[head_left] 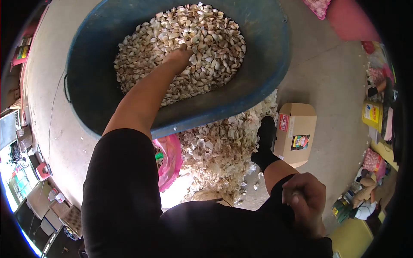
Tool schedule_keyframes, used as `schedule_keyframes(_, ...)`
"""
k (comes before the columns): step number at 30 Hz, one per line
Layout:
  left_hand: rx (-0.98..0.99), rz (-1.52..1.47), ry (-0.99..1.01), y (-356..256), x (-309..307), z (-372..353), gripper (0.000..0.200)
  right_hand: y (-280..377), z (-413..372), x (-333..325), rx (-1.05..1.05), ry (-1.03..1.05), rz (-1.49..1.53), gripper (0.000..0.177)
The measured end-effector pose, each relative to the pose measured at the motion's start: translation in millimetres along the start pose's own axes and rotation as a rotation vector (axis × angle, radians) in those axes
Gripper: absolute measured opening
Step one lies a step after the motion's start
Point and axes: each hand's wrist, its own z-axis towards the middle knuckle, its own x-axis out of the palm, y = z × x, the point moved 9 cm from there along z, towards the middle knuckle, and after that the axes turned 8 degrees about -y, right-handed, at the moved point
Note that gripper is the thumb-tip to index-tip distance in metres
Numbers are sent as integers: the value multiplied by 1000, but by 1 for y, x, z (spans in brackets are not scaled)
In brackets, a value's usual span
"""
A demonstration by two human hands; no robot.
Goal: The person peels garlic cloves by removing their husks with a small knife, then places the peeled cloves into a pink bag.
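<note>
A large blue tub (262,92) holds a heap of garlic cloves (211,34). My left arm stretches over its rim, and my left hand (178,59) is down at the surface of the cloves. Its fingers look bunched together; the tips are partly hidden, so what they hold cannot be made out. My right hand (306,195) is raised over my right thigh, fingers curled into the palm with the thumb against them. Whatever may be inside that closed hand does not show.
Papery garlic skins (219,159) are piled below the tub. Beside them are a pink plastic bag (172,161) and a cardboard box (297,133) near my dark shoe (266,137). A yellow container (372,115) and another person (365,206) are at right; crates (69,215) are at left.
</note>
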Motion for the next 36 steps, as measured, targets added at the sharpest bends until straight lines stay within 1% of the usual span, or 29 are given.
schedule_keyframes(1,-23,48,-7,-1,5,5,26,-1,4,1,21,14,12,18)
schedule_keyframes(2,-15,23,-12,-1,9,8,24,-3,8,3,41,29,25,19)
schedule_keyframes(4,0,-23,-18,0,15,11,21,-5,13,0,46,-14,60,19)
schedule_keyframes(5,8,41,-59,3,20,17,18,-5,14,-1,48,-36,80,20)
schedule_keyframes(8,-57,-66,-61,16,16,24,21,0,17,2,54,-8,170,20)
schedule_keyframes(11,-255,-265,98,33,16,25,21,5,21,5,51,7,156,21)
schedule_keyframes(14,-142,-310,-92,19,5,22,20,3,22,7,72,10,159,22)
schedule_keyframes(17,53,-49,-291,0,21,21,19,2,23,9,59,42,154,23)
schedule_keyframes(20,-225,-70,12,11,20,27,21,0,21,11,76,57,164,22)
schedule_keyframes(21,-185,-40,48,21,29,37,21,1,20,11,65,53,161,22)
schedule_keyframes(22,-152,-90,-19,24,9,35,22,1,18,11,53,50,157,22)
schedule_keyframes(23,-320,-356,82,39,4,29,24,2,17,12,43,51,155,22)
schedule_keyframes(24,-297,-519,21,49,-9,27,26,1,16,11,38,45,170,22)
schedule_keyframes(25,-249,-872,-9,52,-21,22,29,0,15,9,29,42,186,22)
schedule_keyframes(26,-258,-1123,-18,57,-30,15,28,-1,15,9,15,36,204,22)
schedule_keyframes(28,-262,-1035,96,66,-36,2,23,0,14,12,29,41,223,22)
schedule_keyframes(31,-292,-385,-3,66,-38,-24,16,-1,11,15,43,64,225,23)
schedule_keyframes(34,-13,-115,-135,50,-1,-29,19,-1,11,17,42,76,206,23)
schedule_keyframes(36,87,-17,-59,38,29,-32,20,-2,12,19,42,71,192,23)
